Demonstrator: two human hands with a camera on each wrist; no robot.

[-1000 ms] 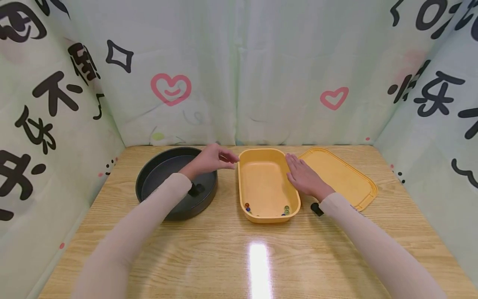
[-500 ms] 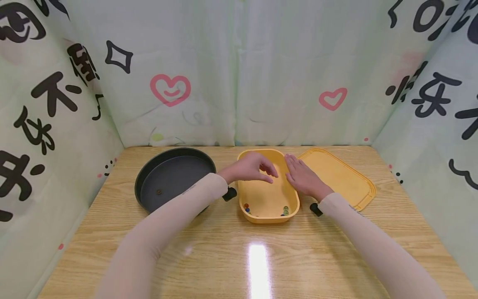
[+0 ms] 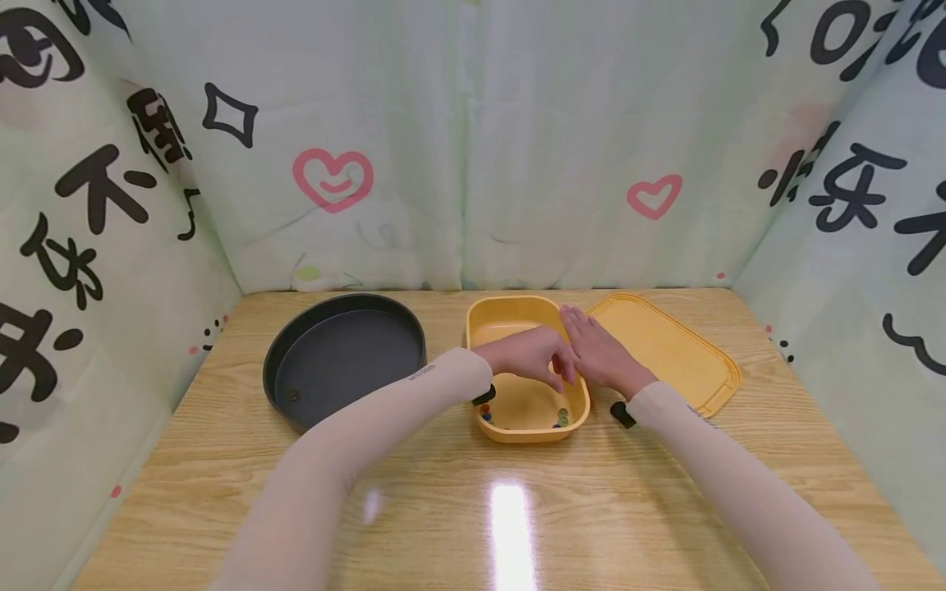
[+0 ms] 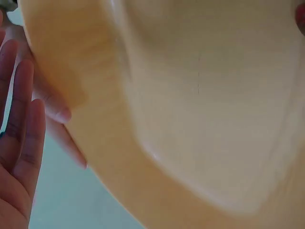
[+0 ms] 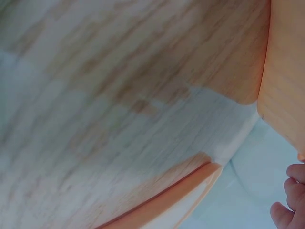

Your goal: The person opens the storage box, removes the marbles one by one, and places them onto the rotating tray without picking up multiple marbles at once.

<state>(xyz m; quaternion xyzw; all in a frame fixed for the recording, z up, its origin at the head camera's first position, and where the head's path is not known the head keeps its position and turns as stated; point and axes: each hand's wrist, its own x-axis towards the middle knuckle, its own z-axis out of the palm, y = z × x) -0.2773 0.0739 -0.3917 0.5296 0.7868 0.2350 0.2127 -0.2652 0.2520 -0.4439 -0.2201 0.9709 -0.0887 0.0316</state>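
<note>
A yellow tub (image 3: pixel 513 313) stands mid-table with several small marbles at its near end: red and blue ones (image 3: pixel 485 412) at the left corner, green and blue ones (image 3: pixel 563 417) at the right. My left hand (image 3: pixel 528 355) hangs over the tub, its fingers bent down near the right wall. Nothing shows in its fingers (image 4: pixel 24 100), which look loosely extended in the left wrist view. My right hand (image 3: pixel 602 353) rests with straight fingers along the tub's right rim. On the left, a round black pan (image 3: pixel 355 349) holds one small brownish marble (image 3: pixel 294 395).
A flat yellow lid (image 3: pixel 665 349) lies right of the tub, partly behind my right hand. The wooden table (image 3: pixel 443 509) ends at a printed curtain (image 3: pixel 473 164) at the back, with more curtain on both sides.
My left hand has gone right, from between pan and tub to over the tub's right side. The pan's marble, uncovered by the arm, has rolled left and nearer. The right hand stays put.
</note>
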